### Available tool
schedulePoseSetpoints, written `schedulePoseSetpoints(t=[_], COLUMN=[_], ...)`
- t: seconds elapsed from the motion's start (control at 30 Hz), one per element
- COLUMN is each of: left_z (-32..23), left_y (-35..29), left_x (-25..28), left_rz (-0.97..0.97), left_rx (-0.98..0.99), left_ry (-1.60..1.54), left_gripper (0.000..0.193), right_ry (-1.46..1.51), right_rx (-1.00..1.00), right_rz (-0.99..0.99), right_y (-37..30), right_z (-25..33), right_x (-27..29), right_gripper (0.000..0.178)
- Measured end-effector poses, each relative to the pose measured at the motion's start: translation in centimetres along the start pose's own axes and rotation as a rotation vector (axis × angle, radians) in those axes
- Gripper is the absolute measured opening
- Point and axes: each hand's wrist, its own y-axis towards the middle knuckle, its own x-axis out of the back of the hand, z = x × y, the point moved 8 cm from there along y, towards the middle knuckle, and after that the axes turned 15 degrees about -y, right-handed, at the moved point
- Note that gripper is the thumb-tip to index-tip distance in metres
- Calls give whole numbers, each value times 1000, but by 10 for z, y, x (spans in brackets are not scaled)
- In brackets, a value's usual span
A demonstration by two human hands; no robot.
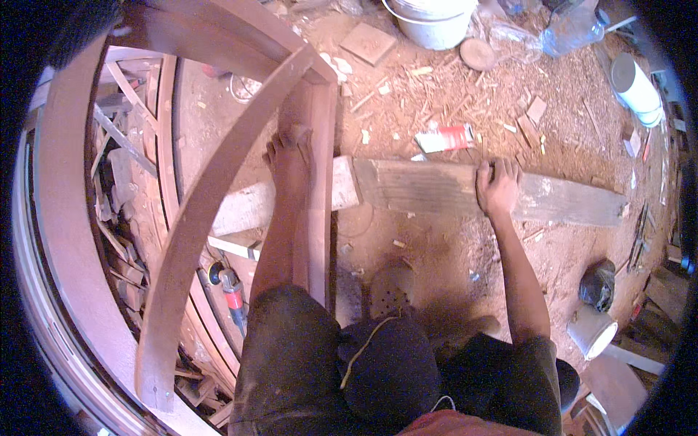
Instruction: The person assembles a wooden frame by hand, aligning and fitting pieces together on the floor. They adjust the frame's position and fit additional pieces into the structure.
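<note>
My left hand [292, 142] reaches into a reddish-brown wooden frame [320, 218], its fingers bent against the frame's inner side. Whether anything lies under those fingers is hidden. A curved wooden piece [193, 196] arches across the frame to the left of that arm. My right hand [499, 187] is on a weathered grey plank [422, 187], with the fingers curled over its far edge. This plank lies low across the ground, and a paler board [251, 207] continues its line to the left, passing beneath the frame.
A red-and-black angle grinder [231, 292] lies left of my left leg. Wood chips, a red-and-white packet [445, 138] and a flat offcut [368, 43] litter the ground. A white bucket [436, 22] stands at the far side, and a white container [592, 331] sits at the right.
</note>
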Motion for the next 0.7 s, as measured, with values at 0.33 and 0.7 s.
schedulePoseSetpoints(t=[0.33, 0.7], left_z=[8, 36], left_y=[67, 70], left_x=[-20, -19], left_rz=[-72, -89], left_rx=[-103, -146], left_ry=[-78, -181], left_gripper=[47, 38], right_ry=[-7, -28], right_rx=[7, -6], right_rz=[-32, -10], right_y=[1, 2], right_z=[7, 14], right_x=[0, 7], right_gripper=[25, 27])
